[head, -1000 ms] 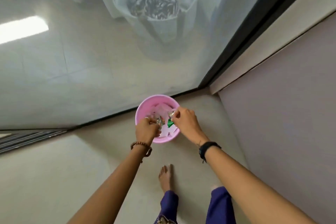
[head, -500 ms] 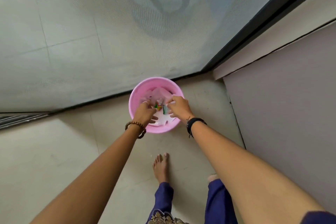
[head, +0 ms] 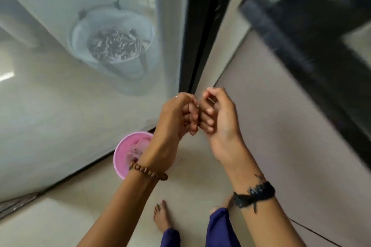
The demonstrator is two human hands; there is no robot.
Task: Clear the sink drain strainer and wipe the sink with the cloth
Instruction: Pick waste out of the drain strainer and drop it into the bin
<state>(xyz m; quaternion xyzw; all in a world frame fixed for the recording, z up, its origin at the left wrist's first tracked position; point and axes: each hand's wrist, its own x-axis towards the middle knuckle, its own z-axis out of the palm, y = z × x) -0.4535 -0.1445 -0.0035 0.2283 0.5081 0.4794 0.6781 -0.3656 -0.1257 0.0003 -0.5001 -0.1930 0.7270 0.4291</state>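
Pink bin (head: pixel 120 154), grey bucket (head: pixel 80 36)

The round pink plastic bin (head: pixel 122 147) stands upright on the pale floor, below and to the left of the grip, against the foot of the glass door. The left hand (head: pixel 176 118) and its wrist cover the bin's right side. Inside lie pale, crumpled scraps, too blurred to tell apart. The right hand (head: pixel 218 120) meets the left knuckle to knuckle, well above the bin, fingers curled in, and nothing shows between them.
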